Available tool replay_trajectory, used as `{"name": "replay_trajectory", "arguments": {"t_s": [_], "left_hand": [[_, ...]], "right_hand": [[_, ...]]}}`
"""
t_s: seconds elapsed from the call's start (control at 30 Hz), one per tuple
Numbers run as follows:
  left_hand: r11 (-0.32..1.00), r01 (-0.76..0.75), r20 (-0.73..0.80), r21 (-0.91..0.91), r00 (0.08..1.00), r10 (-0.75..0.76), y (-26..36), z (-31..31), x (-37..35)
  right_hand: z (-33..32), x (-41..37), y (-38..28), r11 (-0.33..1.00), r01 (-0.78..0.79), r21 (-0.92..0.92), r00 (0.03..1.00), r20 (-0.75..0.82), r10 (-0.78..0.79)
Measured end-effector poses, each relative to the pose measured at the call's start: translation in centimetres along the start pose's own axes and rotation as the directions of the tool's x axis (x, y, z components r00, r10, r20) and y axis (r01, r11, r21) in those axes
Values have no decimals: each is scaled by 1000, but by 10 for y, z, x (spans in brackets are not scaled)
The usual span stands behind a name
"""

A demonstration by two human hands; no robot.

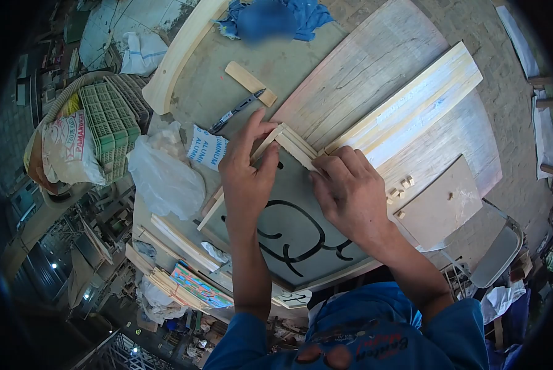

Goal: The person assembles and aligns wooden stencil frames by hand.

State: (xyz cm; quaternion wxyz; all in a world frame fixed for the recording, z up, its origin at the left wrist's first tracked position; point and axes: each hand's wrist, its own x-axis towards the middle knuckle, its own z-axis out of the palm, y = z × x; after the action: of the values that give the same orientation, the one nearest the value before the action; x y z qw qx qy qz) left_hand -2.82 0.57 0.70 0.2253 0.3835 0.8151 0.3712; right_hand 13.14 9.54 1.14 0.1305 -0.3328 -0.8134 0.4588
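Note:
A wooden frame (215,232) surrounds a grey panel (333,266) with black painted curves, close in front of my body. My left hand (250,161) is closed with thumb and fingers on either side of the frame's upper corner. My right hand (353,196) has its fingers bent and pressed together at the near end of a short wood strip (296,145) that runs down from that corner. Whether something small sits between the right fingertips is hidden. Long pale strips (412,106) lie just beyond my right hand.
A marker (236,112) and a small wood piece (250,84) lie beyond my left hand. Small wooden blocks (395,193) and a flat board (438,202) are at the right. Plastic bags (166,176), green crates (108,120) and a folding chair (500,254) stand around.

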Motion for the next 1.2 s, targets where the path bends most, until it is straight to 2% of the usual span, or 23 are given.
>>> {"name": "replay_trajectory", "arguments": {"t_s": [0.07,0.4,0.47,0.6,0.67,0.73,0.97,1.2], "left_hand": [[999,41,-4,-31,999,-41,0,1,0],[999,38,-19,22,999,-38,1,1,-2],[998,65,-62,-3,996,-65,1,3,-2],[998,65,-62,14,996,-64,0,3,-3],[999,1,-80,52,997,3,-2,3,-4],[997,2,-83,83,997,5,0,2,-3],[993,77,-106,94,992,-66,2,4,-7],[993,64,-116,98,992,-52,-1,5,-8]], "right_hand": [[0,0,0,1000,4,1,1000,-2,-4],[1,0,1,1000,7,0,1000,9,-7],[1,0,1,1000,6,0,1000,11,-6],[1,1,1,1000,12,5,1000,8,-12],[0,1,0,1000,11,0,1000,13,-11],[1,1,1,1000,8,-7,1000,16,-8],[3,1,3,999,32,-20,999,7,-32],[5,2,5,997,67,-35,998,-14,-67]]}}
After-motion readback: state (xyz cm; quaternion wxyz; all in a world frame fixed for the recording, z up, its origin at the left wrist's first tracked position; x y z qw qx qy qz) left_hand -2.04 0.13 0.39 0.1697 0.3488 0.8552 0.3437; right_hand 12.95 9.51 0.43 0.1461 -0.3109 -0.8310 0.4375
